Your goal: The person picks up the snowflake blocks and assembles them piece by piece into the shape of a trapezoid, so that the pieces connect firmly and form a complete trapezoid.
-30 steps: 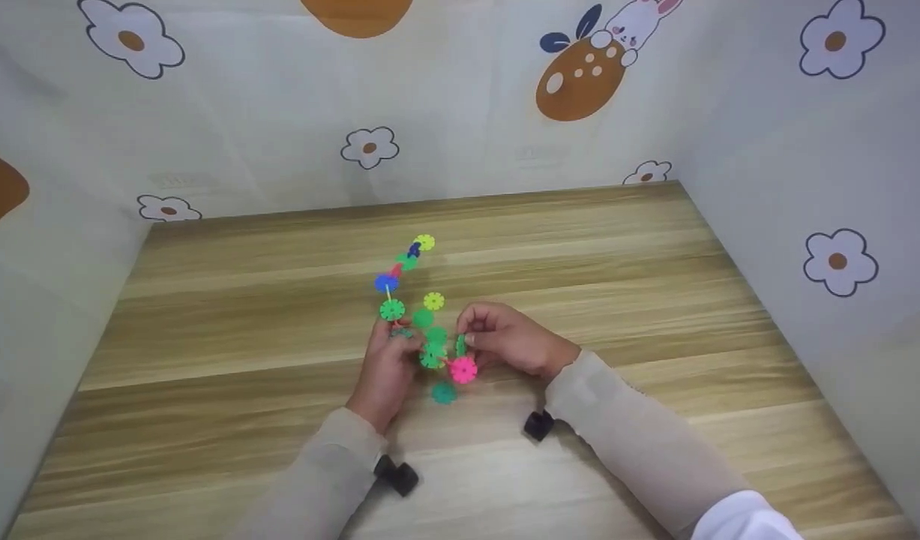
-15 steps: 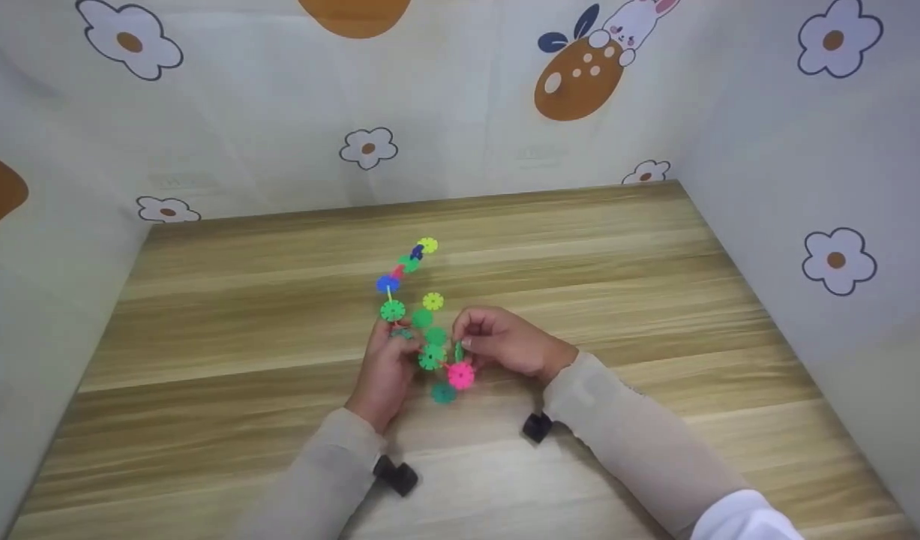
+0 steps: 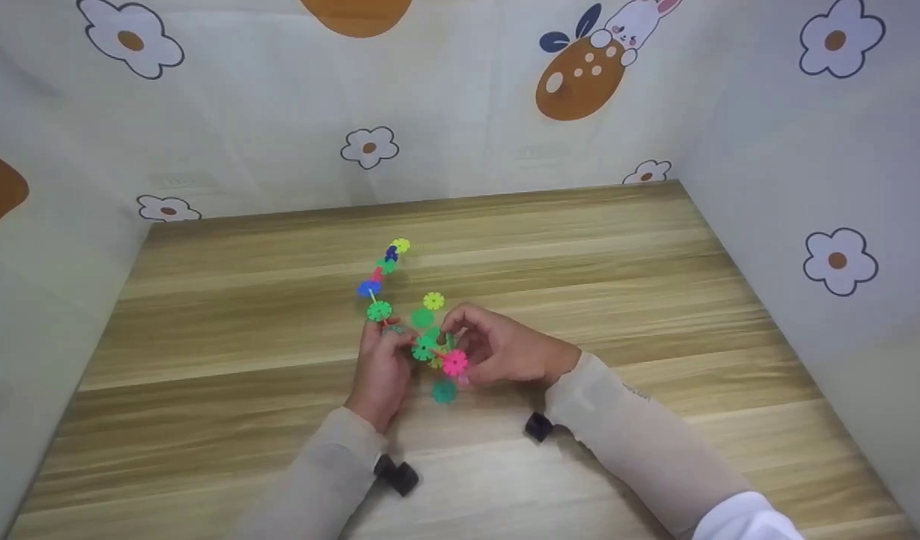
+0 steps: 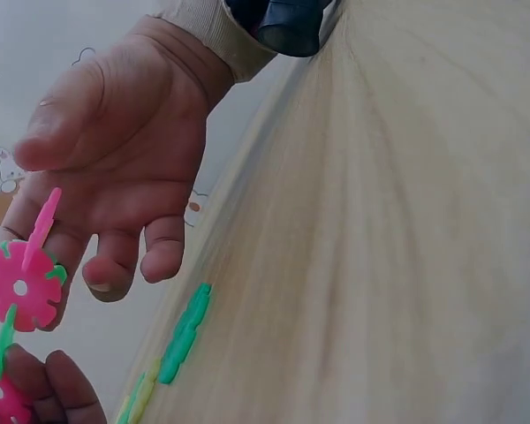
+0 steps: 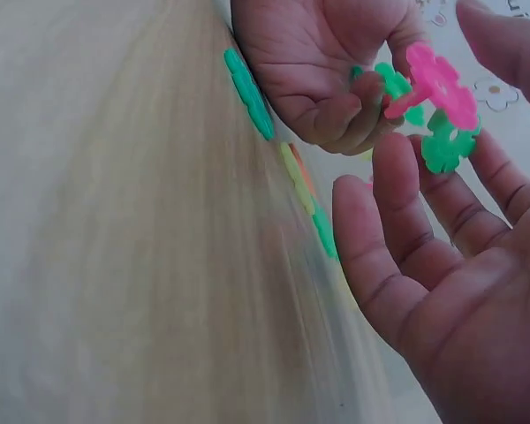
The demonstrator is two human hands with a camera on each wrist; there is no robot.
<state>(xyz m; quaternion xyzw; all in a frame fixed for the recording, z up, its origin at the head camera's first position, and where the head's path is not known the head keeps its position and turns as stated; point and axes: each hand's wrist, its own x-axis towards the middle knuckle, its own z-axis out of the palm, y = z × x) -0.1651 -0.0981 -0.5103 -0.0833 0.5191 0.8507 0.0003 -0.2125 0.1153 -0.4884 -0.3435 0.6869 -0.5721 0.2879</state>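
A chain of interlocking snowflake discs [image 3: 379, 310] in green, blue, pink and yellow runs across both hands. My left hand [image 3: 381, 375] holds it near its middle, thumb laid over a teal disc. From that hand the far part points up and away, ending in a yellow disc [image 3: 401, 245]. The near part leads right to a pink disc [image 3: 454, 363]. My right hand [image 3: 508, 349] is around this end. In the right wrist view its fingers touch the end green disc [image 5: 449, 146], while its thumb [image 5: 512, 49] stands apart from the pieces.
Loose discs lie on the wooden table [image 3: 617, 285]: a yellow disc [image 3: 433, 301], a green disc [image 3: 422, 318] and a teal disc [image 3: 444, 391] nearest the person. A patterned cloth wall [image 3: 460, 90] encloses the back and sides.
The chain's far end has swung left. My right thumb has come away from the end green disc and dropped beside the pink disc, the fingers spreading. My left hand has shifted slightly left.
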